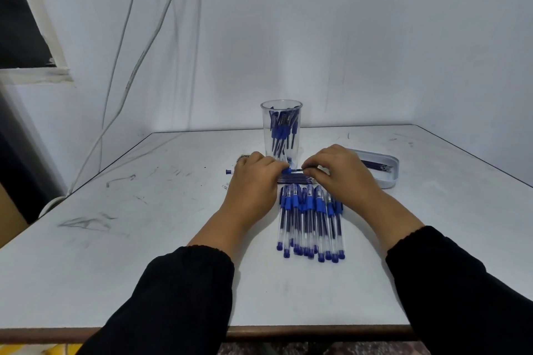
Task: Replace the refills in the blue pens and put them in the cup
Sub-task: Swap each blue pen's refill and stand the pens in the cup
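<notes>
Table (144, 239): white top, marked with grey scuffs and smudges, brown front edge. Pens (310, 222) laid in a row: clear barrels, blue grips, blue end plugs, dark blue refills visible inside. Cup (281, 130): transparent, colourless, its contents blue and dark navy. Loose refills (297, 180): dark, near black. Tray (386, 173): pale grey-white, holding dark refills. Small loose cap (228, 172): blue. Sleeves (184, 297): plain black, no pattern. Wall (346, 37): white with a bluish cast. Cables (129, 66): white.
</notes>
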Demonstrator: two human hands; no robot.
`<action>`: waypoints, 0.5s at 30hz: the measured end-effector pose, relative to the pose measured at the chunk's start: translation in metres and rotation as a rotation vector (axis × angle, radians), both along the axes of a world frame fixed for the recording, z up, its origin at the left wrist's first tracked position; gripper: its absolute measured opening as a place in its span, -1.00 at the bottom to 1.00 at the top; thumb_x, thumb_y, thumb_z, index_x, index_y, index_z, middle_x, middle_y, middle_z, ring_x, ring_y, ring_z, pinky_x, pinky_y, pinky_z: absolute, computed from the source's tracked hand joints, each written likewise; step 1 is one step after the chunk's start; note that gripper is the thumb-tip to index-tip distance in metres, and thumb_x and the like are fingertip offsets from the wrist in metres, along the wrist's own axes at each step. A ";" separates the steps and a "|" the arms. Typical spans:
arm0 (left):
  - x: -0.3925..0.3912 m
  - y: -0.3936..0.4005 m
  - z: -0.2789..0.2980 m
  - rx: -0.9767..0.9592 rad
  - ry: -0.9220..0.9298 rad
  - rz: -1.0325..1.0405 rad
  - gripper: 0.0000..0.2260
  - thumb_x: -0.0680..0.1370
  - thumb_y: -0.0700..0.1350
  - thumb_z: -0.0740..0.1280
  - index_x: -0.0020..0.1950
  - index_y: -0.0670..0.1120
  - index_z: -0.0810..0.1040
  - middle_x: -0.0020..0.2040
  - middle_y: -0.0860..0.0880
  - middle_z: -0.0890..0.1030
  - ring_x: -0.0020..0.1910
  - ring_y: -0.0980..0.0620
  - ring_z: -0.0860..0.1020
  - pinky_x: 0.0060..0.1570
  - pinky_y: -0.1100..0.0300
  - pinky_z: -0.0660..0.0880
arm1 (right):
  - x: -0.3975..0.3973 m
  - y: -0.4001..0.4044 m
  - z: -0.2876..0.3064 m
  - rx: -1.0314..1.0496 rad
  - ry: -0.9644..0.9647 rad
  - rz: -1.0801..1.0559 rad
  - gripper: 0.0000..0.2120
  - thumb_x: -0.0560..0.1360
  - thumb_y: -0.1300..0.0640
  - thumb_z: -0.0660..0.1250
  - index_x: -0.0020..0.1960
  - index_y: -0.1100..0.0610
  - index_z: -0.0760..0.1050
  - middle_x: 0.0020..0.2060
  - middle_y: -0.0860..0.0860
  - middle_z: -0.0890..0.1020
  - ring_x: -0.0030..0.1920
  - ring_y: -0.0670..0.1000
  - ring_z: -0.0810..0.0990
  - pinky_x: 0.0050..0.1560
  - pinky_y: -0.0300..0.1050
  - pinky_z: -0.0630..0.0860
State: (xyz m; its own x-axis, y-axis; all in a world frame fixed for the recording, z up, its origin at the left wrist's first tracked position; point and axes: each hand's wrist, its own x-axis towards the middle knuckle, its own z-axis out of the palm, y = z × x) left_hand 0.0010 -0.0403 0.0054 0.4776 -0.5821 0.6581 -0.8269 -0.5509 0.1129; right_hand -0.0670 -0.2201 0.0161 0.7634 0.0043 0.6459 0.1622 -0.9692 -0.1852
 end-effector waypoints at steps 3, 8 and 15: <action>0.005 0.004 0.001 0.007 -0.002 0.093 -0.73 0.58 -0.22 0.22 0.25 -0.02 0.53 0.12 0.02 0.61 0.15 -0.04 0.42 0.14 0.08 0.17 | -0.001 -0.007 0.002 0.056 0.035 -0.069 -0.87 0.53 0.06 0.36 0.00 0.03 0.66 -0.09 -0.06 0.66 0.01 -0.02 0.49 0.10 -0.01 0.39; 0.019 0.013 0.001 0.016 0.033 0.233 -0.67 0.56 -0.28 0.21 0.25 0.02 0.52 0.14 0.04 0.59 0.19 -0.04 0.39 0.21 0.05 0.13 | -0.002 -0.025 0.002 0.149 0.067 -0.201 -0.89 0.53 0.11 0.35 -0.05 0.03 0.67 -0.10 -0.04 0.64 0.04 0.06 0.48 0.06 0.02 0.37; 0.026 0.021 0.004 -0.023 0.072 0.396 -0.67 0.58 -0.24 0.17 0.28 0.04 0.49 0.16 0.02 0.57 0.21 -0.06 0.36 0.19 0.03 0.11 | 0.002 -0.033 0.000 0.168 0.124 -0.342 -0.86 0.53 0.06 0.34 -0.04 0.00 0.68 0.00 0.01 0.62 0.11 0.09 0.44 0.10 0.01 0.34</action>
